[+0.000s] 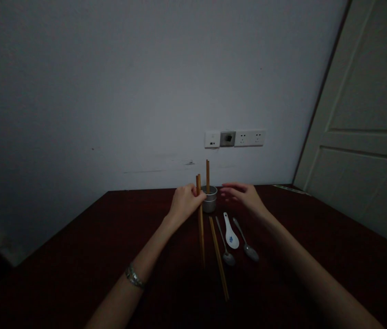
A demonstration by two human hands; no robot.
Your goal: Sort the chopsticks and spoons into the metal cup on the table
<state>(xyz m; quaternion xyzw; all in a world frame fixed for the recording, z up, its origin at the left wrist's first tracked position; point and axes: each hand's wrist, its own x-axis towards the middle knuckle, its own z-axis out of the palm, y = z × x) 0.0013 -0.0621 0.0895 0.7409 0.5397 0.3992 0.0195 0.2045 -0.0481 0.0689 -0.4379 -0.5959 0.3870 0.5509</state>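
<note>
My left hand (187, 201) is closed around a pair of wooden chopsticks (201, 228), held near their upper end and pointing down toward the table. Just behind it stands a round metal cup (209, 202) with another pair of chopsticks (207, 176) upright in it. To the right of the cup, my right hand (243, 195) hovers with fingers stretched out and nothing in them. Below the hands, a third pair of chopsticks (219, 258) lies on the table beside a metal spoon (228, 258), a white ceramic spoon (231, 237) with a blue mark, and another metal spoon (250, 252).
The dark red table (138, 219) meets a pale wall (145, 91) at its back edge. Sockets and a switch plate (249, 138) sit on the wall above the cup. A panelled door (365, 114) stands at the right. The room is dim.
</note>
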